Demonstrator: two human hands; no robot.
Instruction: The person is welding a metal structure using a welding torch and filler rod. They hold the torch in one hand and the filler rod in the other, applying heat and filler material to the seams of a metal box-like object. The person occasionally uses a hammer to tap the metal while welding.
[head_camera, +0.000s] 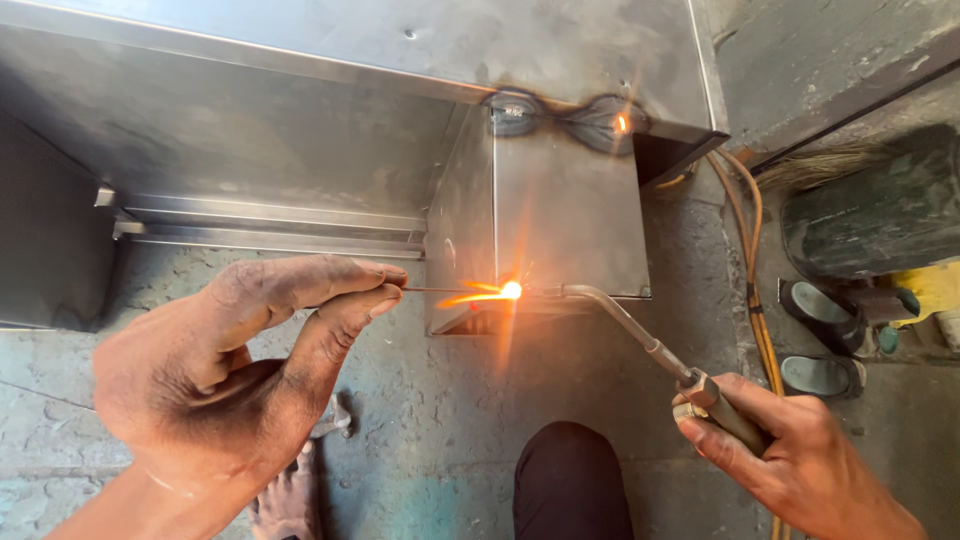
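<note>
Clearly, from the head camera, the thin straight metal filler rod (440, 290) is pinched between thumb and forefinger of the left hand (230, 375), so that its far end meets the bright orange flame (508, 291) just beyond those fingertips. The right hand (800, 460) is wrapped shut around the handle of the long bent-necked brass gas torch (640, 335), whose nozzle points leftward at the same spot, so heat and rod join at the lower corner edge of the grey sheet-metal box (565, 215) standing ahead of both hands. The left forearm comes in low from the left, wrist bent, the remaining fingers curled under; the right wrist angles up from the lower right. Orange hoses (752, 270) trail beyond the right hand, near sandals (820, 340) on the concrete floor (440, 420). A dark knee (570, 480) sits between the hands.
</note>
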